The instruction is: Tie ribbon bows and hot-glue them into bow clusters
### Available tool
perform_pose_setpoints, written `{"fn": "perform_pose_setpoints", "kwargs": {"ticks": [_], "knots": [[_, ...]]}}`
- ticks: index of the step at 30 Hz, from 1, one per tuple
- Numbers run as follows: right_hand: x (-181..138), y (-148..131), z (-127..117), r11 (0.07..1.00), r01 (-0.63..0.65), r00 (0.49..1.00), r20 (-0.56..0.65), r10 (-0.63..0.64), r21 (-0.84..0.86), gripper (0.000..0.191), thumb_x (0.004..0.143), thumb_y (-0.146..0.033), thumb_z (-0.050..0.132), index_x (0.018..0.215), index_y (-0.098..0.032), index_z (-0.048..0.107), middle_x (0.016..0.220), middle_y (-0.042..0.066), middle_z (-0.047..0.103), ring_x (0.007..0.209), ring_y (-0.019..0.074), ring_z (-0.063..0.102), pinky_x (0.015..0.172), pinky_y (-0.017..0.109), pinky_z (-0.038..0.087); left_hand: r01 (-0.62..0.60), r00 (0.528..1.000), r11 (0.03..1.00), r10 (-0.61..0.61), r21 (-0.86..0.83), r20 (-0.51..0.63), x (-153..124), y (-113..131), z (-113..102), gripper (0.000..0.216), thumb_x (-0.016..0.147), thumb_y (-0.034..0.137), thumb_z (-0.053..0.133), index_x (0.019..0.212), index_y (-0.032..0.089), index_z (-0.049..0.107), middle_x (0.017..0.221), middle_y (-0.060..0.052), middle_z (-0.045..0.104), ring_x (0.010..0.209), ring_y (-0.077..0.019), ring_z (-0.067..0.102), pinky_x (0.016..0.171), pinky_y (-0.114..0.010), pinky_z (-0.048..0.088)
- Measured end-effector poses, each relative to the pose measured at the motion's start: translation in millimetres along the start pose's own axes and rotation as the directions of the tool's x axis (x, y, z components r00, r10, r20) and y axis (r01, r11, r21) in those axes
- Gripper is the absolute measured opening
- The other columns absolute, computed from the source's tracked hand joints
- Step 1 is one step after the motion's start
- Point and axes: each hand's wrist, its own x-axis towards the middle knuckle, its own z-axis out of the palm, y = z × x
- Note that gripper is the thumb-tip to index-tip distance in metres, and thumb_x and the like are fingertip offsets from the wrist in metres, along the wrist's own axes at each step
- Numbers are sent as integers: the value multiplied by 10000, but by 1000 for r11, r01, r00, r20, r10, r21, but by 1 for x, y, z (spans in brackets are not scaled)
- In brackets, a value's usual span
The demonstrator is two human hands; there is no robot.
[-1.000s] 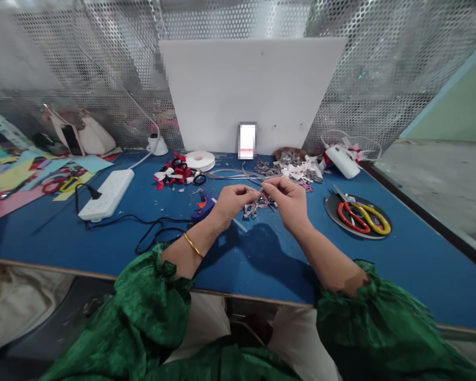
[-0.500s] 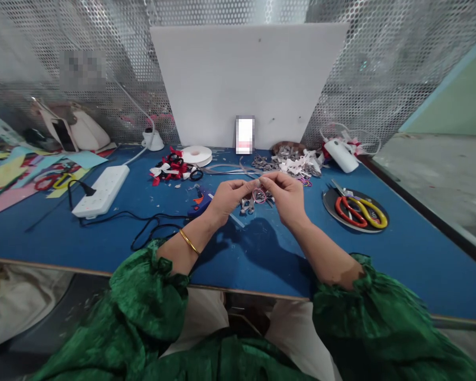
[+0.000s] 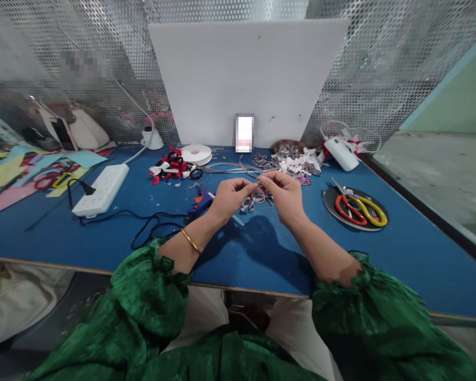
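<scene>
My left hand (image 3: 232,198) and my right hand (image 3: 282,194) meet over the middle of the table, thumbs and forefingers pinched together at the tips. A thin pink hair tie (image 3: 259,196) hangs in a loop just below the joined fingertips. The exact grip point is hidden by the fingers. Beneath and behind the loop lie small grey ribbon pieces (image 3: 246,205). A grey ribbon strip (image 3: 244,165) curves up behind the fingertips; whether it is held, I cannot tell. Left of my left hand rests a blue glue gun (image 3: 200,203), its stick (image 3: 238,220) showing past my wrist.
Red-and-white bows with black hair ties (image 3: 172,168) and a ribbon spool (image 3: 197,154) lie back left. White ribbon bows (image 3: 303,161) are heaped back right. Scissors (image 3: 351,209) rest on a round dark plate (image 3: 329,211). A power strip (image 3: 103,190) and a phone (image 3: 245,133) also stand there.
My hands stay pinched together and have shifted only slightly. The pink loop's hang has altered a little between the fingertips. Nothing else has visibly moved.
</scene>
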Motion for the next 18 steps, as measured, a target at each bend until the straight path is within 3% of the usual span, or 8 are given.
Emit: {"fn": "perform_pose_setpoints", "kwargs": {"ticks": [4, 13, 18], "knots": [[1, 1, -1, 998, -27, 999, -24, 29, 55, 144, 753, -341, 702, 726, -203, 669, 630, -20, 602, 592, 112, 523, 584, 265, 430, 14, 1000, 999, -14, -51, -9, 0, 1, 0, 446, 771, 582, 645, 658, 152, 680, 656, -23, 629, 648, -133, 533, 647, -265, 413], [0, 0, 1, 996, -38, 999, 5, 37, 75, 129, 738, -318, 712, 710, -198, 674, 603, -21, 596, 580, 113, 516, 569, 264, 421, 25, 999, 1000, -25, -5, -33, 1, -2, 0, 203, 673, 337, 743, 693, 143, 687, 687, -16, 653, 645, -119, 531, 645, -253, 413], [0, -1, 0, 998, -32, 999, -3, 32, 54, 139, 748, -336, 703, 713, -207, 665, 621, -20, 600, 588, 116, 522, 579, 271, 433, 34, 999, 999, -35, -41, -9, -1, 2, 1, 277, 710, 422, 725, 689, 148, 684, 674, -16, 642, 646, -122, 525, 645, -255, 413]]}}
